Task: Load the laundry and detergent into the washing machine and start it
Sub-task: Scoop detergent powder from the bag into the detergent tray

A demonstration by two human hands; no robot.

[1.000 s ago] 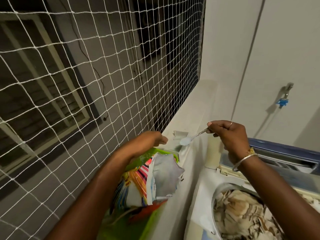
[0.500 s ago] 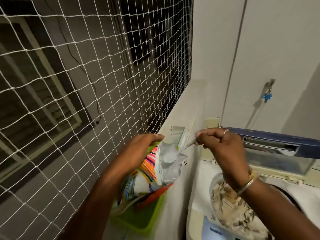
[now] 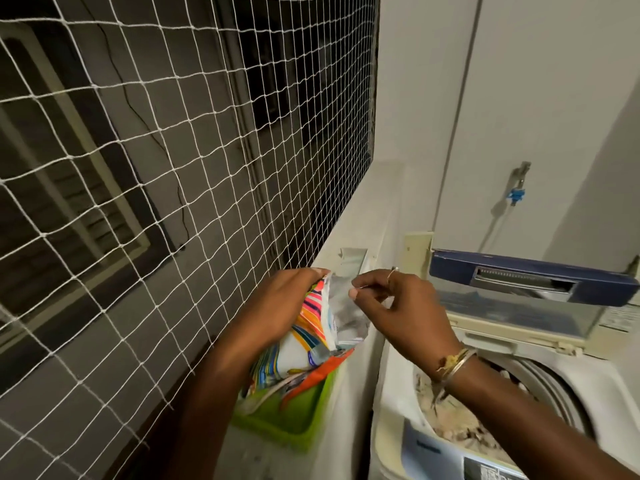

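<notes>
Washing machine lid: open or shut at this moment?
Open. The lid stands raised at the back of the washing machine, and laundry shows in the uncovered drum.

A household laundry corner on an apartment balcony: a white top-loading washing machine (image 3: 393, 382) stands against a plain white wall (image 3: 554, 98), its blue-framed transparent lid (image 3: 450, 268) raised and beige patterned laundry (image 3: 450, 420) lying in the drum. A metal wall tap with a blue fitting (image 3: 518, 188) is mounted above and behind the machine. To the left, a white knotted safety net (image 3: 194, 161) spans the opening above a white masonry ledge (image 3: 356, 209), and a neighbouring building's framed window (image 3: 69, 202) shows dimly through the mesh. A colourful striped detergent packet (image 3: 311, 327) is over a bright green plastic basket (image 3: 298, 420) beside the machine.
</notes>
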